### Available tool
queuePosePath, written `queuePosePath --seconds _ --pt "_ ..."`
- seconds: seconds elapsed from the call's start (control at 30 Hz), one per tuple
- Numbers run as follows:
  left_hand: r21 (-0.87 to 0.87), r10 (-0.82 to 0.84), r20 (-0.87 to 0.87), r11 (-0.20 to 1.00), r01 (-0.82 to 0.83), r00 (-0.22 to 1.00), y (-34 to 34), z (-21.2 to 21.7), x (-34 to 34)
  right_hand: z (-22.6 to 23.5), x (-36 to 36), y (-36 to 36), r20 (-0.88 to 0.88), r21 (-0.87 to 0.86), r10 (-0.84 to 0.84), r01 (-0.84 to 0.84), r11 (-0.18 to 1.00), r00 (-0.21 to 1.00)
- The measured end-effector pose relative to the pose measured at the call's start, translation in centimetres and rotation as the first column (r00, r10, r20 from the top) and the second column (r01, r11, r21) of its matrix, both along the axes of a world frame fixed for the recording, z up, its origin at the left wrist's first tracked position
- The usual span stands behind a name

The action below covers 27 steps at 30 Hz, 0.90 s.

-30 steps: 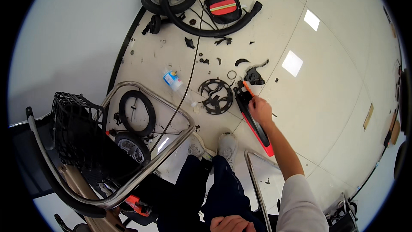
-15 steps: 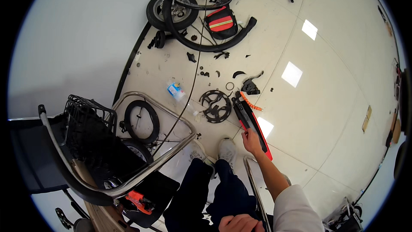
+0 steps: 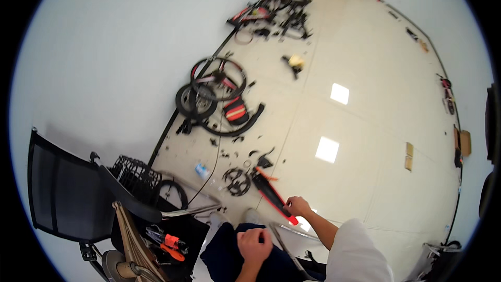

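Ahead of my right knee, my right hand [image 3: 297, 206] has its fingers closed at the edge of a long black-and-red bike part [image 3: 271, 194], near its lower end. The part slants down to the right; whether it rests on the floor I cannot tell. An orange ribbed piece [image 3: 266, 174] shows beside its upper end. To its left lies a black chainring [image 3: 236, 181]. A black bracket-like piece [image 3: 264, 162] lies just beyond. My left hand [image 3: 254, 245] is curled over my lap, with nothing visible in it.
An office chair [image 3: 68, 177] stands left, bearing orange-handled tools [image 3: 172, 248], near a black wire basket [image 3: 133, 172]. Wheels and a tyre [image 3: 195, 102], a red-black bag [image 3: 236, 110] and a crumpled blue-labelled bottle [image 3: 202, 171] lie along the wall. More bike parts [image 3: 276, 10] are heaped farther off.
The view has tilted up, showing more of the far floor. My left hand has risen farther into view over my lap. My right hand remains at the black-and-red part, now nearer its lower end.
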<state>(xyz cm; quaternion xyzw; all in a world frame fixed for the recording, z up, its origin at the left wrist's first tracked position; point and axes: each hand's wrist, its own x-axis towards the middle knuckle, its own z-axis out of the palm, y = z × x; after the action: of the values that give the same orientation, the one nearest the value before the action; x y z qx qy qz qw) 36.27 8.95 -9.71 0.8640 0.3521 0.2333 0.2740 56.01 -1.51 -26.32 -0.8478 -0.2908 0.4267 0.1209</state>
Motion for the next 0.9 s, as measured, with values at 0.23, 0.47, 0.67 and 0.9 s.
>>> queuePosePath --seconds 0.23,0.47,0.67,0.9 --pt "0.083 -0.079 -0.121 0.992 0.09 0.99 -0.8 -1.9 -2.5 14.5 1.8 -7.0 0.188 0.163 0.101 -0.133 0.978 0.977" --pt "-0.112 -0.104 -0.512 0.992 0.054 0.853 -2.3 1.8 -3.3 26.3 -7.7 -18.1 -0.042 0.076 0.058 -0.055 0.996 0.997" --pt "-0.028 -0.123 -0.34 0.992 0.121 0.932 -1.5 1.1 -5.1 28.9 -12.5 -19.1 0.093 0.153 -0.098 0.083 0.985 0.991" --pt "-0.021 -0.082 -0.209 0.997 0.08 0.974 -1.0 1.8 -6.0 29.8 -13.5 -17.4 0.212 0.156 -0.007 -0.027 0.987 0.977"
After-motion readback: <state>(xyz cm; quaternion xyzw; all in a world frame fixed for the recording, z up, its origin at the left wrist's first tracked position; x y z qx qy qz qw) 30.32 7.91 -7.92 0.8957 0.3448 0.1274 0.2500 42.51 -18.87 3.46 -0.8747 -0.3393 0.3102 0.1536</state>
